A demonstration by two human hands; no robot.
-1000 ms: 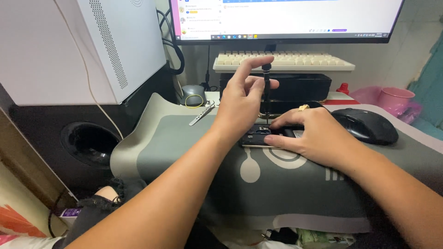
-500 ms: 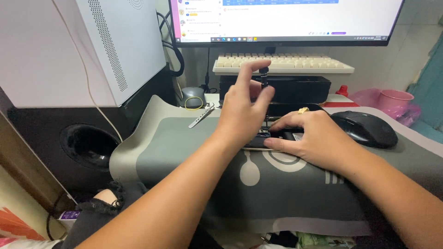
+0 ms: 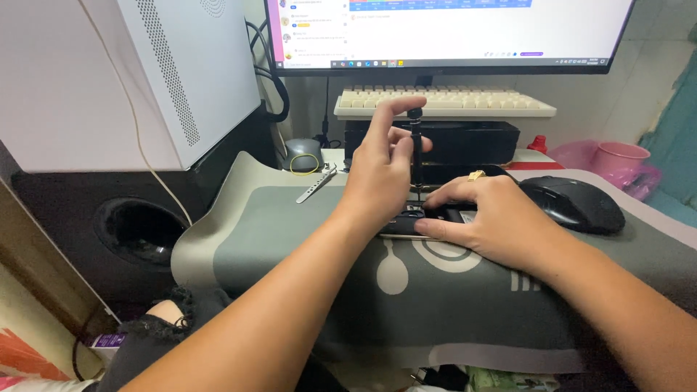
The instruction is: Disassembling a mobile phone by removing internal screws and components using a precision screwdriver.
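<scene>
Standing upright on a small dark device [image 3: 417,221], a thin black screwdriver [image 3: 416,149] is pinched in the left hand [image 3: 381,170], whose grip is closed around the shaft with the forefinger on its cap. The right hand [image 3: 494,218] presses flat on the device, fingers closed over it, pinning it to the grey mat [image 3: 290,239] on the table. A black mouse [image 3: 573,203] sits just beside that hand; a metal strip [image 3: 316,185] lies further left.

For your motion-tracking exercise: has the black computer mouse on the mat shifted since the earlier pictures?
No. The black mouse sits at the same spot on the grey mat, right of the right hand and below the keyboard.
</scene>
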